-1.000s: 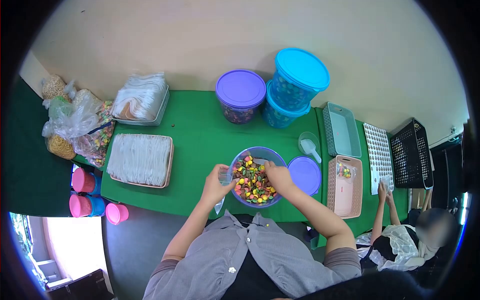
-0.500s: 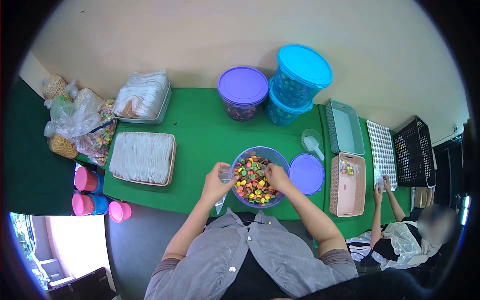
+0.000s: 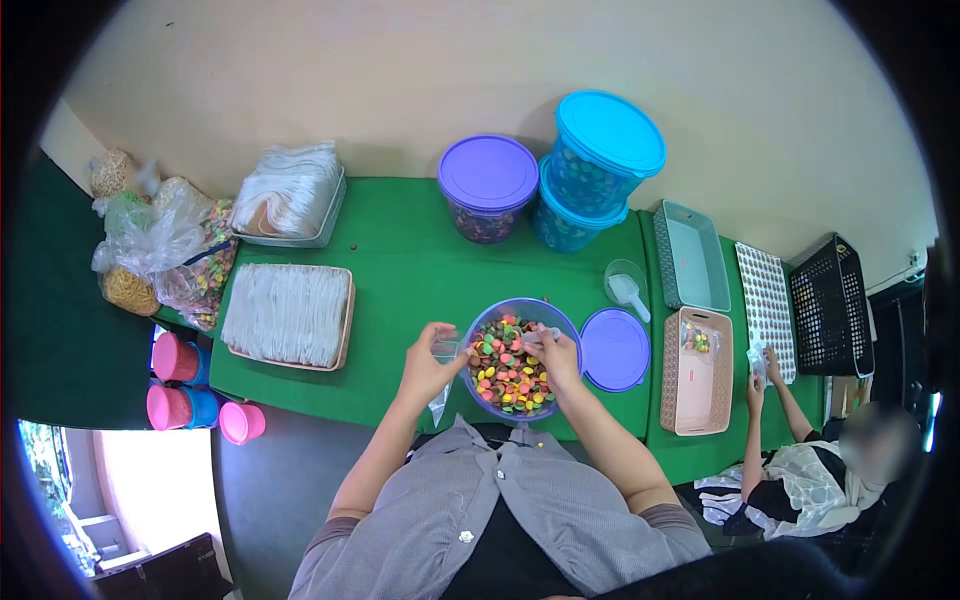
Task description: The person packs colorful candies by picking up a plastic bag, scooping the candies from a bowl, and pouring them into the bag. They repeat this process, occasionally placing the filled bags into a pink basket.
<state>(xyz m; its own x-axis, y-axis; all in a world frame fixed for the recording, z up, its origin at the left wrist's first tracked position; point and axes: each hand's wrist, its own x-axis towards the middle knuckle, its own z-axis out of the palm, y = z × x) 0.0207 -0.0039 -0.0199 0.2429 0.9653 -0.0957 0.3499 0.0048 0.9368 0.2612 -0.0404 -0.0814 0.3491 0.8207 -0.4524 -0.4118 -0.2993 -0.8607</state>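
A purple-rimmed tub (image 3: 575, 345) of small coloured candies (image 3: 510, 375) in pink, yellow, green and brown stands in front of me. At its left rim, my left hand (image 3: 430, 362) is closed on a clear plastic bag (image 3: 439, 403), whose lower end hangs beside the tub. My right hand (image 3: 556, 357) is over the right part of the candies, its fingers pinching a small translucent scoop (image 3: 538, 335); the fingers partly hide it.
A purple lid (image 3: 616, 349) and a cup with a white scoop (image 3: 627, 288) lie to the right. Baskets of flat bags (image 3: 283, 315) stand left, lidded tubs (image 3: 487, 185) behind. At far right, a co-worker's hands (image 3: 762, 378) hold a clear packet beside a sticker sheet (image 3: 765, 300).
My right hand has risen slightly from the candies, and the translucent scoop shows more clearly. My left hand stays by the tub's left rim with the bag.
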